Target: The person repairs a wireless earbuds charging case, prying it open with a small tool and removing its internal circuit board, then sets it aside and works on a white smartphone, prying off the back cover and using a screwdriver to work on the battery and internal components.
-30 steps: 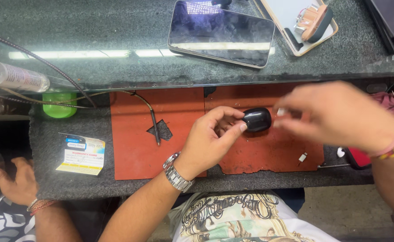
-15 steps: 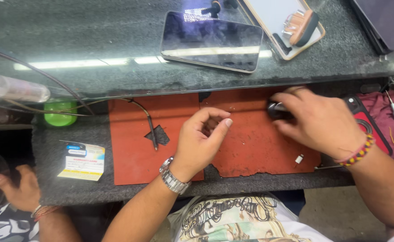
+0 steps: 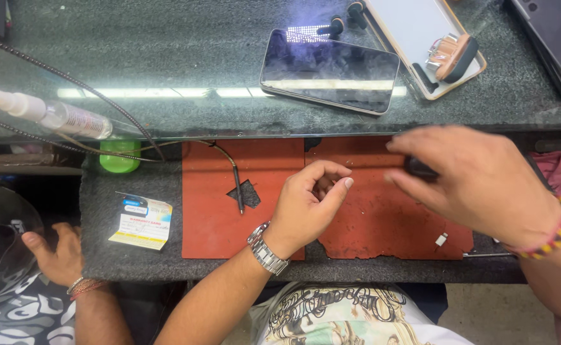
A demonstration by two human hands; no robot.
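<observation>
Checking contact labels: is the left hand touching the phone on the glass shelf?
Apart. The head view shows the left hand curled over the red mat, with bare mat and the shelf edge between it and the phone.

phone: (image 3: 329,79) lying flat, screen dark
spray bottle: (image 3: 50,115) on its side, far left
green cap: (image 3: 119,155) below the bottle
card: (image 3: 141,221) beside the red mat (image 3: 242,191)

Mat at the desk's near edge, phone on the raised shelf behind.
A card (image 3: 141,222) lies left of the mat (image 3: 229,211); the phone (image 3: 329,71) lies behind it, a tray (image 3: 395,38) right of the phone.
</observation>
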